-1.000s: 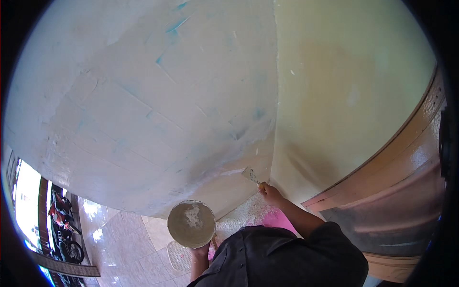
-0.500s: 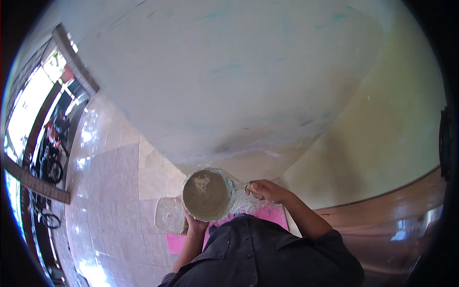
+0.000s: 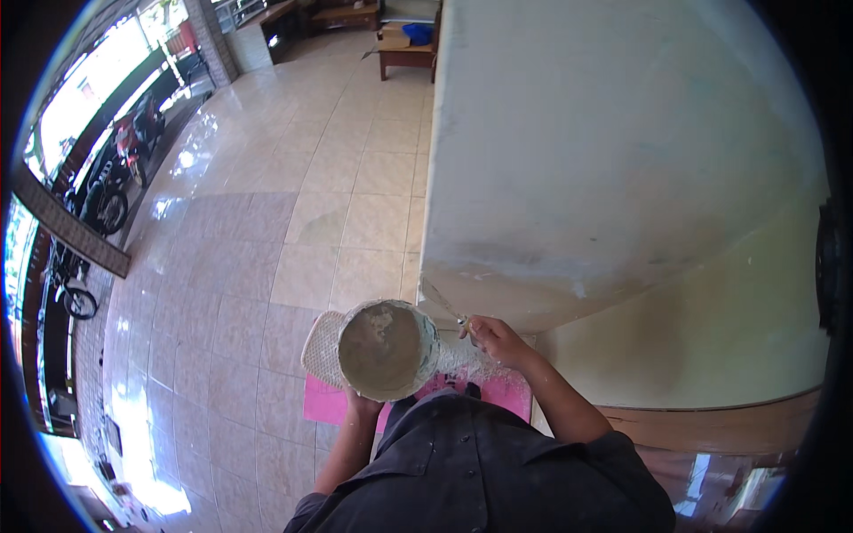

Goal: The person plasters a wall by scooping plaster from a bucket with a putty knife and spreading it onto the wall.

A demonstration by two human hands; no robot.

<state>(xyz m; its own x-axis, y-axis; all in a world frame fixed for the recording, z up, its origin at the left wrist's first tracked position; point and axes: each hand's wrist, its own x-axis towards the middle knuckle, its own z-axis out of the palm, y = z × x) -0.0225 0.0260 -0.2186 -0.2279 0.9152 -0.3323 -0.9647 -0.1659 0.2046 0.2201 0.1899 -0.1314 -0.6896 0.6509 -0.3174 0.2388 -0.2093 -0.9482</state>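
My left hand (image 3: 362, 404) grips a round bucket (image 3: 432, 342) from below at its near side. Inside lies grey-beige plaster (image 3: 380, 355), with a paler lump near the far rim; dried smears coat the outside. My right hand (image 3: 498, 342) is closed round the handle of a putty knife (image 3: 449, 308), to the right of the bucket. The thin blade points up and left, close to the lower corner of the patched wall (image 3: 569, 213); I cannot tell whether it touches.
A pink sheet (image 3: 327, 407) strewn with white crumbs lies below me. Partly behind the bucket is a beige woven-textured piece (image 3: 322, 348). Tiled floor (image 3: 240, 258) stretches left towards parked motorbikes (image 3: 107, 200). A wooden table (image 3: 407, 58) stands far off.
My view has swung left, so the wall's edge and the far floor now show. The putty knife's blade has come into sight, pointing up-left. Both hands keep their holds.
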